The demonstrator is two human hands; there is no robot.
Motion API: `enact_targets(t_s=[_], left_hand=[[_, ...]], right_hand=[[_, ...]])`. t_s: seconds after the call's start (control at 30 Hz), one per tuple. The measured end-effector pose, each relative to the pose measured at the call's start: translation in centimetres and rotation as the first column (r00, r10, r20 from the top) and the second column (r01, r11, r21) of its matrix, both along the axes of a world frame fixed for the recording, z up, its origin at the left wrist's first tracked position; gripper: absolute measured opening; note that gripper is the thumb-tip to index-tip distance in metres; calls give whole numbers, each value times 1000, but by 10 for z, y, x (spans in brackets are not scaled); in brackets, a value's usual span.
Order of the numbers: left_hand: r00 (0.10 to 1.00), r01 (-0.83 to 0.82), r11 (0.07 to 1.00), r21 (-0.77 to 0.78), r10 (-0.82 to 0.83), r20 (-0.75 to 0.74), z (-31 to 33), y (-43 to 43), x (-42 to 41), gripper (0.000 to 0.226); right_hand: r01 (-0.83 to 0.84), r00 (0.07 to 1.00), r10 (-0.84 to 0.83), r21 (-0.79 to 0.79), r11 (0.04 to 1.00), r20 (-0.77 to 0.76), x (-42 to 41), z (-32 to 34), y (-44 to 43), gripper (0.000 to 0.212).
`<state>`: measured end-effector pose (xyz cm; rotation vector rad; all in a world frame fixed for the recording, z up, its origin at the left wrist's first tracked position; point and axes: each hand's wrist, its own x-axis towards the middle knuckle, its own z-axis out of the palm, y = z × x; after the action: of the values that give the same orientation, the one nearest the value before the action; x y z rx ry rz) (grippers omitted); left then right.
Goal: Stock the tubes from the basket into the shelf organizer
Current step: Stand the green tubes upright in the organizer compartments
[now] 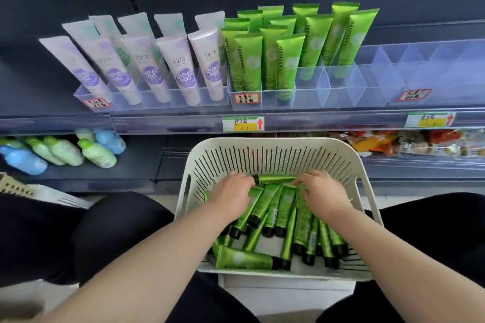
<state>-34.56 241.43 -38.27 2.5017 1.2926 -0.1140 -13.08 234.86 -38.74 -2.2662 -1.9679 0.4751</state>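
Observation:
A white slotted basket [273,155] sits in front of me, holding several green tubes with black caps [265,207]. Both my hands are down inside it. My left hand [231,191] curls over the tubes at the left, its fingers at the cap end of a green tube [275,179] that lies crosswise at the far side. My right hand [321,189] has its fingers closed on the other end of that tube. On the shelf above, a clear plastic organizer [338,86] holds several upright green tubes [283,60] in its left compartments; its right compartments hold nothing.
Several purple-and-white tubes [154,68] stand in a clear organizer to the left. Price labels [242,123] run along the shelf edge. Below are green and blue bottles [63,151] at left and packaged snacks [420,143] at right. Another white basket [23,187] lies by my left knee.

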Motion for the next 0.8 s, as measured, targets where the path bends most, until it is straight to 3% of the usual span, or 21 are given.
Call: enact_targets(t_s=[0.3, 0.37, 0.43, 0.53, 0.8], left_hand=[[996, -70, 997, 17, 68, 57, -36, -12, -16, 37], [993, -85, 996, 12, 83, 79, -39, -12, -18, 39], [991, -98, 995, 12, 96, 94, -41, -12, -18, 39], [989, -96, 995, 0, 96, 110, -43, -12, -16, 37], [986, -93, 996, 0, 92, 138, -46, -14, -16, 35]], right_hand=[[-11, 998, 30, -294, 956, 62, -4, -44, -3, 53], [-28, 992, 67, -342, 939, 103, -8, -49, -2, 45], [-30, 981, 98, -364, 931, 170, -12, -53, 0, 32], [-13, 964, 122, -415, 910, 237, -16, -56, 4, 40], [80, 986, -12, -401, 913, 168, -22, -51, 12, 39]])
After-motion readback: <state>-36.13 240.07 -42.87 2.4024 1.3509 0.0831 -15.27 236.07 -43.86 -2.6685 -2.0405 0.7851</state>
